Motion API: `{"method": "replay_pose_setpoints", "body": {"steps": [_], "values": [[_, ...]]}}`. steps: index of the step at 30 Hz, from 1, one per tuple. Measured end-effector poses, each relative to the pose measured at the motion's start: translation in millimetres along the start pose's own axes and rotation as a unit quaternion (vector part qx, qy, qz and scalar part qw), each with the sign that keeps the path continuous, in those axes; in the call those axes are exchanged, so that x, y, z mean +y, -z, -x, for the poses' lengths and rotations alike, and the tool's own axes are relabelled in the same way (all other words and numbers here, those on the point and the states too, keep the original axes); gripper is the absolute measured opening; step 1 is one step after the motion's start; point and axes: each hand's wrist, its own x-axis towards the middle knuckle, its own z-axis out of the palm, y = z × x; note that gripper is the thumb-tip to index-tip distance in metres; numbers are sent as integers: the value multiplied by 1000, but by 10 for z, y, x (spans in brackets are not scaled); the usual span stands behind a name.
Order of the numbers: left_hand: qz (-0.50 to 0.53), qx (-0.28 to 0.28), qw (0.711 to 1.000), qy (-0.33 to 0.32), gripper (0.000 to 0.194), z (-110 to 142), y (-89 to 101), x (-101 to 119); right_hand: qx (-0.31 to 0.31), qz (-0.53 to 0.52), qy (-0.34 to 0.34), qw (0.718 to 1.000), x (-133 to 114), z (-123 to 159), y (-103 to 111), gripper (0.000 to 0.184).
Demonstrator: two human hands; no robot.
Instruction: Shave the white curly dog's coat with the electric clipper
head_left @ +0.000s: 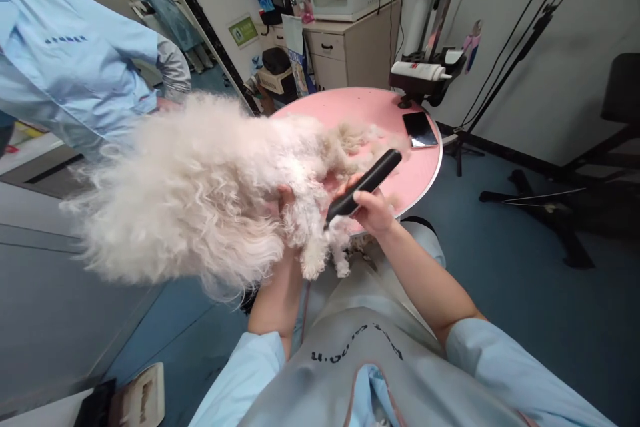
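A fluffy cream-white dog [200, 180] is stretched across the round pink table [345, 99], its long-haired end hanging past the left side. My right hand [375, 210] is closed around a black hair clipper [367, 181], whose head touches the white fur near the dog's legs [315, 257]. Under the dog's body, my left hand [286, 200] grips it close to the legs; long fur hides most of that hand. Loose clumps of cut fur [350, 140] lie on the tabletop beyond the clipper.
A black phone [419, 129] lies at the table's right edge. Behind it, a post carries a holder with a white bottle [420, 71]. A co-worker in a blue shirt [75, 60] stands at left beside the dog. A cabinet [370, 47] stands behind; a black stand base [540, 213] is on the floor.
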Motion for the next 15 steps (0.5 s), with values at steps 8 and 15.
{"method": "replay_pose_setpoints", "body": {"steps": [8,15], "values": [[282,26,953,104,61,-73,217,-134,-32,198,-27,979,-202,-103,-309,24],[267,-58,957,94,65,-43,290,-200,-136,234,-109,957,-238,-77,-249,22]]}}
